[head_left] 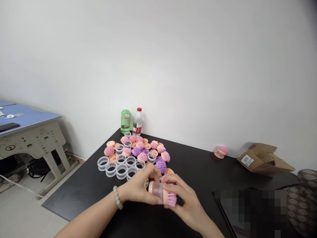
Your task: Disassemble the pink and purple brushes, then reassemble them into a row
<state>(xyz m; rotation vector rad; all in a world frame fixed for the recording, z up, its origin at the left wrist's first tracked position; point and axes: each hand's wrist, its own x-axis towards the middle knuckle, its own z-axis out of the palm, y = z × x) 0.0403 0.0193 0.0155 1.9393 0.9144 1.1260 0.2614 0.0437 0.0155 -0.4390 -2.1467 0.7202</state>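
My left hand (138,186), with a beaded bracelet at the wrist, grips the clear and peach end of a small brush (158,191). On its other end, pink bristles point right, and my right hand (183,198) has its fingers round that part. The brush lies sideways between both hands, above the black table (195,172). Behind and left of my hands lie several clear rings (110,169), along with pink bristle heads (142,156), purple bristle heads (161,166) and peach caps (113,158).
A green bottle (125,121) and a red-capped water bottle (137,123) stand at the back corner. Another pink brush (221,152) is near the wall, beside a brown paper bag (264,160). A blue desk (27,115) is at the left.
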